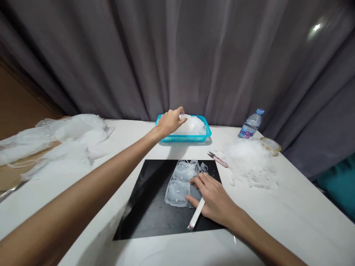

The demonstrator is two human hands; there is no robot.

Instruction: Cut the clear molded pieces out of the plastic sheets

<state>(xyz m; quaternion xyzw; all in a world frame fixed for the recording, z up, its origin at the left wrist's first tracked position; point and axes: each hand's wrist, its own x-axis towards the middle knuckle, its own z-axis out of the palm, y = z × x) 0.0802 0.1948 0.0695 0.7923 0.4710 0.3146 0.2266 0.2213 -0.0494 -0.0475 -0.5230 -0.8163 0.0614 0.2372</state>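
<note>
My left hand (171, 121) is stretched out over a turquoise plastic basket (185, 139) holding white fluffy stuffing (194, 125). Its thumb and forefinger are apart at the stuffing's edge, with no object visible between them. My right hand (212, 197) lies low over a black mat (149, 218), with a white stick-like tool (196, 214) tucked under the palm. The tool's tip, reddish and metallic, points toward me. Its fingertips rest at the right side of a translucent whitish pouch (177, 188) with printed outlines and thin white cords (201, 168) at the top. The hand hides part of the pouch.
Small scissors-like snips (219, 159) lie beyond the mat's right corner. A loose heap of white stuffing (249, 159) sits at the right, beside a water bottle (250, 125) and a tape roll (270, 146). Sheer white bags (74, 136) are piled left. A grey curtain (191, 55) hangs behind.
</note>
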